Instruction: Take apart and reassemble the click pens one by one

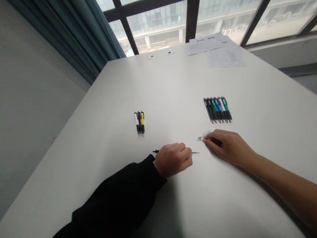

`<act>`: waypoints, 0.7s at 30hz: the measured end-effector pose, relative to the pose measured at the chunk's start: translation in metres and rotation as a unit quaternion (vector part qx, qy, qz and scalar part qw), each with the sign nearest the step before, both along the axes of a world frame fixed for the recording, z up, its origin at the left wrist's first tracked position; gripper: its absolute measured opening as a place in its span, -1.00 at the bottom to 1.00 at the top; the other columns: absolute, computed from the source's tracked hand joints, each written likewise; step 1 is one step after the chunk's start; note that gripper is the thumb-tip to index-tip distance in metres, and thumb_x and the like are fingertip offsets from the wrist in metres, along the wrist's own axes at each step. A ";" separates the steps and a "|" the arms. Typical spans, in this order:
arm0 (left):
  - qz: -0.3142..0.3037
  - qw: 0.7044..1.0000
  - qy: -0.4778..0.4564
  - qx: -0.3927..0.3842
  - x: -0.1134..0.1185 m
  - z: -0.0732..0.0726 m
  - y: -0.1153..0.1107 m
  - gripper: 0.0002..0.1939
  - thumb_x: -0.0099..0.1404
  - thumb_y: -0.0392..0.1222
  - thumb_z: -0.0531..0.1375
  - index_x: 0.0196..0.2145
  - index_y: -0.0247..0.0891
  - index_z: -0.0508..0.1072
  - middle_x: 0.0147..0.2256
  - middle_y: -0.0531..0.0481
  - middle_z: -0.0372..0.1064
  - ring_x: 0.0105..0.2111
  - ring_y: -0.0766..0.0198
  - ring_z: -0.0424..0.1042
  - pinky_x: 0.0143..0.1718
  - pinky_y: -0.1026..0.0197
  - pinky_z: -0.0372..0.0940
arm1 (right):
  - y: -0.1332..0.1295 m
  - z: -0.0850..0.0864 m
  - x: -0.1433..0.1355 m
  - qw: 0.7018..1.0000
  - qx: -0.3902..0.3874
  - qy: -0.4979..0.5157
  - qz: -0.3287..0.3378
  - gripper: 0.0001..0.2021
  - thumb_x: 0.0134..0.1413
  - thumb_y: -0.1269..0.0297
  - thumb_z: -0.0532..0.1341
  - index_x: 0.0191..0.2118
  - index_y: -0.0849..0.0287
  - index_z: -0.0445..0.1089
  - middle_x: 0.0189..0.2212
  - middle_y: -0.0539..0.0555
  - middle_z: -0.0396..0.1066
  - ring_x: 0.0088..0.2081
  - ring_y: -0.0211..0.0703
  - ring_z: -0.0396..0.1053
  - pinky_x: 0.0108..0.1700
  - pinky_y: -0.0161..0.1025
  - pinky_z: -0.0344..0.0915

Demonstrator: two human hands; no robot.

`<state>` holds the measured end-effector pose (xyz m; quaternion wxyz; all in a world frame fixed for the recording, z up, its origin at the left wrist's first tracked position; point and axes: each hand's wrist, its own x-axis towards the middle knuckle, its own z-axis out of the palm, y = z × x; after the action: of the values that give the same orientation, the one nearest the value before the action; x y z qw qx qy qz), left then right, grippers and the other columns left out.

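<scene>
My left hand [174,159], coming from a black sleeve, is closed around a pen [156,151]. The dark clip end of that pen sticks out on the left, and its thin bare refill [195,152] points out to the right of the fingers. Low over the table, my right hand [229,145] is closed in a pinch between thumb and forefinger. Right at those fingertips are small silvery-white pieces [200,138], too small to name. Whether they lie on the table or are in the pinch is hard to tell.
Three pens [139,124], white, black and yellow, lie side by side on the white table [119,86]. A row of several pens [218,110] lies beyond my right hand. Printed papers [225,54] and two small white pieces [170,53] are near the window.
</scene>
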<state>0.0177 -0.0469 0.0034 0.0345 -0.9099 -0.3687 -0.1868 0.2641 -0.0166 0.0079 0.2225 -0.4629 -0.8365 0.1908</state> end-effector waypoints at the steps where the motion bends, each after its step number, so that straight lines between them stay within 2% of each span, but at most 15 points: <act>1: -0.001 1.000 0.000 0.000 0.000 0.000 0.000 -0.81 0.29 -0.26 0.12 -0.50 -0.21 0.36 -0.54 0.08 0.30 -0.54 0.32 0.31 -0.54 0.18 0.07 | 0.000 0.000 0.000 1.000 -0.001 0.000 -0.001 -0.85 0.26 0.23 0.20 -0.26 0.14 0.50 -0.41 0.08 0.52 -0.43 -0.14 0.44 -0.33 -0.20 0.33; 15: -0.001 1.000 -0.006 0.009 0.000 -0.001 0.000 -0.80 0.30 -0.24 0.12 -0.50 -0.21 0.36 -0.53 0.08 0.31 -0.54 0.32 0.31 -0.54 0.17 0.05 | -0.003 0.007 0.003 0.999 -0.006 0.033 0.001 -0.83 0.28 0.22 0.19 -0.28 0.14 0.49 -0.41 0.08 0.51 -0.44 -0.17 0.41 -0.35 -0.22 0.30; 17: -0.003 1.000 -0.010 0.013 0.000 -0.001 0.001 -0.79 0.30 -0.24 0.12 -0.50 -0.21 0.37 -0.54 0.09 0.30 -0.54 0.32 0.31 -0.53 0.17 0.06 | -0.005 0.009 0.002 0.999 -0.015 0.044 0.027 -0.82 0.29 0.22 0.18 -0.28 0.15 0.48 -0.46 0.06 0.48 -0.48 -0.20 0.38 -0.38 -0.25 0.28; 21: -0.007 1.000 -0.013 0.021 0.001 -0.003 0.001 -0.77 0.33 -0.20 0.13 -0.50 -0.20 0.38 -0.54 0.09 0.30 -0.54 0.31 0.31 -0.53 0.16 0.06 | -0.012 0.012 -0.003 0.988 -0.066 0.069 0.121 -0.81 0.30 0.19 0.19 -0.21 0.18 0.48 -0.53 0.00 0.38 -0.53 -0.26 0.31 -0.45 -0.31 0.22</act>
<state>0.0184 -0.0460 0.0006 0.0470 -0.9092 -0.3584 -0.2067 0.2610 -0.0283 0.0200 0.2235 -0.3576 -0.8547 0.3026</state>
